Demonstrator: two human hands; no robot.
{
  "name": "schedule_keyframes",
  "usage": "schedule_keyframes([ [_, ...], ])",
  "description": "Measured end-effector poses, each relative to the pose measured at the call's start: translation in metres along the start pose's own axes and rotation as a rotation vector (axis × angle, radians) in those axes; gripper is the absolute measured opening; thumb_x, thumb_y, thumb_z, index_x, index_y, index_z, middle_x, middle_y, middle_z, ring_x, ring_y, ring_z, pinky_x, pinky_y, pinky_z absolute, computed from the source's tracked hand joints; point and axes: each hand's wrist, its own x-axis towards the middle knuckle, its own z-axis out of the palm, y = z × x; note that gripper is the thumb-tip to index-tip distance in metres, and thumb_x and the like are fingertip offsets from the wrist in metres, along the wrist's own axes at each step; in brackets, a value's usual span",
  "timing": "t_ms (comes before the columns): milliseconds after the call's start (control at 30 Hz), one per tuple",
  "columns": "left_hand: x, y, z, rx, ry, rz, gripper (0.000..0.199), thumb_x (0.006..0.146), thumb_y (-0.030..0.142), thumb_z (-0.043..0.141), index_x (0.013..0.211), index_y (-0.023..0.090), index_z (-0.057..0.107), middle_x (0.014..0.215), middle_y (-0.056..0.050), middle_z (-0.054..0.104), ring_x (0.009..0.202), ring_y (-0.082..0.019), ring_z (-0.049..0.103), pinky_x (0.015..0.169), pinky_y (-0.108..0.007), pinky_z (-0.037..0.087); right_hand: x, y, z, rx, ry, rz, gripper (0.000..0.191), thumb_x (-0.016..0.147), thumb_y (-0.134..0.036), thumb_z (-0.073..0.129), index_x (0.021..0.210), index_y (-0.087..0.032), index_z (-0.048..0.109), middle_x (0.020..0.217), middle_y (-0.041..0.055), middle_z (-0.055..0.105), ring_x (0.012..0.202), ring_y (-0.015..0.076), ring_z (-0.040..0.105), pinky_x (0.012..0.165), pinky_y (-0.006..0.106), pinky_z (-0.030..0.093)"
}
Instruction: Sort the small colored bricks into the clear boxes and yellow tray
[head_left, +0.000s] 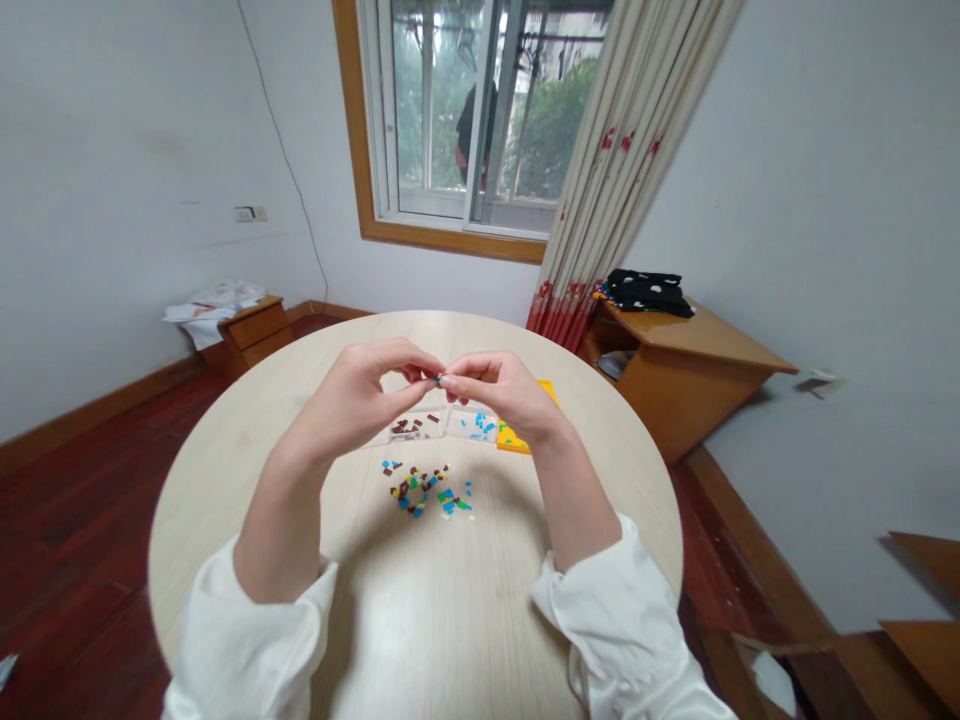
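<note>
- White sleeves (251, 640), nearest, bunched on both forearms.
- Left hand (367, 388): thumb and fingertips pinched on the small piece (439, 380).
- Small piece: between both hands' fingertips, equally near each, above the table (450, 610); dark bluish, long axis unclear.
- Right hand (510, 392): fingertips closed on its right side.

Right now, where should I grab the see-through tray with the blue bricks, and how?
I'd pinch the clear tray by its near wall, coming from your side of the table. The brown-brick tray and yellow thing crowd its sides. Keep it level, as the blue bricks look loose.
</note>
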Motion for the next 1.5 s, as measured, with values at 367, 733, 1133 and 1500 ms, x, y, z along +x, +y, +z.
schedule_keyframes([
  [367,-0.0013,0.0009,0.0011,-0.077,0.054,-0.020,0.020,0.076,0.030,0.057,0.080,0.014,0.068,0.077,-0.007,0.069,0.072,-0.015,0.061,0.067,-0.025,0.050,0.0003,0.0014,0.0015,0.056,0.005,-0.004,0.030,0.063,-0.043,0.073,0.072,-0.015,0.069,0.065,-0.0006,0.061,0.063,0.0085,0.052,0.061,0.023,0.041],
  [733,-0.0004,0.0020,0.0007,-0.103,-0.007,-0.029,0.019,0.077,0.027,0.055,0.081,0.013,0.067,0.075,-0.006,0.069,0.070,-0.014,0.061,0.064,-0.024,0.050,-0.0003,0.0004,0.0016,0.037,-0.018,0.035,0.028,0.063,-0.041,0.073,0.071,-0.014,0.067,0.063,-0.0006,0.061,0.060,0.0085,0.051,0.059,0.024,0.041],
  [1133,-0.0003,0.0024,-0.0008,-0.023,-0.108,-0.037,0.020,0.079,0.028,0.051,0.079,0.015,0.067,0.077,-0.005,0.069,0.070,-0.013,0.061,0.064,-0.023,0.049,-0.0026,-0.0027,0.0012,-0.078,-0.098,0.104,0.036,0.066,-0.049,0.070,0.070,-0.014,0.065,0.065,0.0002,0.061,0.060,0.0084,0.049,0.059,0.023,0.040],
  [1500,-0.0011,-0.0006,-0.0016,-0.025,-0.143,-0.037,0.019,0.079,0.027,0.052,0.079,0.015,0.067,0.077,-0.004,0.070,0.068,-0.013,0.060,0.064,-0.022,0.049,-0.0033,-0.0034,0.0000,-0.110,-0.164,0.104,0.037,0.070,-0.050,0.066,0.065,-0.014,0.060,0.062,-0.0008,0.058,0.060,0.0084,0.048,0.060,0.024,0.039],
])
